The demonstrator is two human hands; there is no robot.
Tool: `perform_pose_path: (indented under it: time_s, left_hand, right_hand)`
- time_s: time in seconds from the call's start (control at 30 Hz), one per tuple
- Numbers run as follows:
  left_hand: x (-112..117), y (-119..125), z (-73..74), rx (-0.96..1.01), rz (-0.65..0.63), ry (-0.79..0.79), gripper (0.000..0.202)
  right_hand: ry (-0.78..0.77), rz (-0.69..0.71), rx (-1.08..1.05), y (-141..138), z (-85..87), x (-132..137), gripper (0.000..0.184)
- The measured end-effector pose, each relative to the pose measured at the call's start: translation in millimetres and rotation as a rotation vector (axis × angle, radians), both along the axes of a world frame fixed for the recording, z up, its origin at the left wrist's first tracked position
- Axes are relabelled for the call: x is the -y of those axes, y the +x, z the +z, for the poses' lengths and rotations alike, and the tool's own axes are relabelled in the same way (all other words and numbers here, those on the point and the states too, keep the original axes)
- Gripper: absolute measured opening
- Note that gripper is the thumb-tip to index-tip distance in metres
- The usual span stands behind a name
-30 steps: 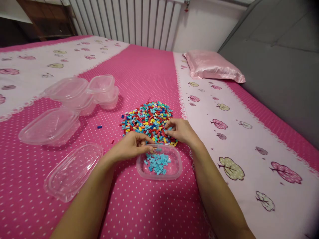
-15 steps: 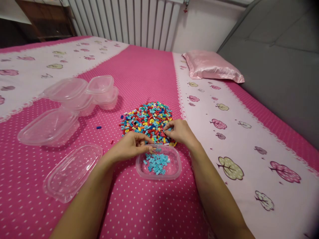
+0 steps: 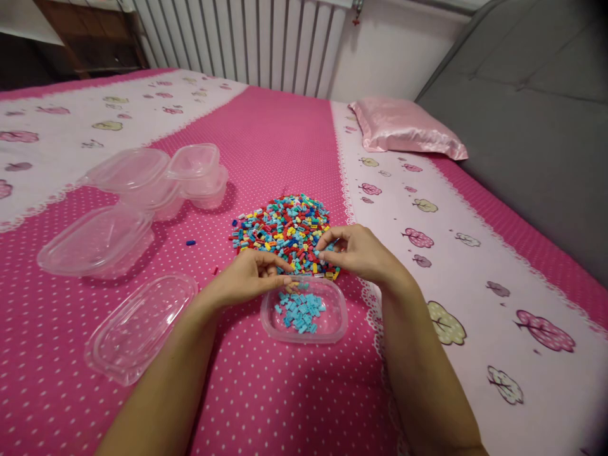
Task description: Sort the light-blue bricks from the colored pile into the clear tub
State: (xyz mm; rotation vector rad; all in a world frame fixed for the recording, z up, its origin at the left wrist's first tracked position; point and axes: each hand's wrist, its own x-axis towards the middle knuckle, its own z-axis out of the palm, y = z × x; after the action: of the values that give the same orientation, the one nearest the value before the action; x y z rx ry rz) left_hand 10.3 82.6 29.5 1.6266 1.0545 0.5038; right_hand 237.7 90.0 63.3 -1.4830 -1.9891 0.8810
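A clear plastic container [image 3: 340, 326] stands in front of me with a loose layer of light blue toy bricks [image 3: 302, 311] in it. At its far left rim is my left hand [image 3: 254, 275], its fingers curled and closed on the edge. Just beyond the container lies a heap of small mixed-colour toy bricks [image 3: 280, 231], in red, blue, yellow and other colours. My right hand [image 3: 358, 253] is over the heap's near right side, thumb and forefinger pinched on a small light blue brick [image 3: 317, 252]. Its other fingers are partly hidden.
A clear lid [image 3: 142, 326] lies to the left of the container. Further left stand several lidded plastic containers [image 3: 97, 240], some stacked. A dark blue brick [image 3: 190, 242] lies apart on the pink dotted bedspread [image 3: 285, 392]. A pink pillow [image 3: 408, 126] rests at the back right.
My right hand has lifted slightly and turned at the heap, with a light blue brick now showing at its fingertips. My left hand stays at the container's rim.
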Motion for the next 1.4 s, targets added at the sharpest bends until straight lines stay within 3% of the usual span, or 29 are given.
perform_pose_path:
  time_s: [0.1,0.23,0.5,0.77,1.13,1.4]
  left_hand:
    - [0,0,0.7,0.005,0.003,0.014,0.034]
    - [0,0,1.1,0.002,-0.004,0.024,0.034]
    - [0,0,1.0,0.032,-0.010,0.008,0.030]
    - [1,0,0.8,0.007,0.005,-0.003,0.034]
    - [-1,-1,-0.5,0.033,0.011,-0.017,0.034]
    - [-2,-2,-0.8,0.032,0.009,0.007,0.035]
  right_hand:
    - [-0.021,0.132,-0.019,-5,16.2,14,0.010]
    - [-0.020,0.161,0.014,-10,26.1,23,0.009]
    - [0.156,-0.109,0.154,-3,4.3,5,0.013]
    - [0.189,-0.230,0.176,1,-20.6,-16,0.020]
    - [0.162,-0.218,0.153,3,-18.4,-16,0.023]
    - [0.096,-0.120,-0.008,1,-3.6,-4,0.022]
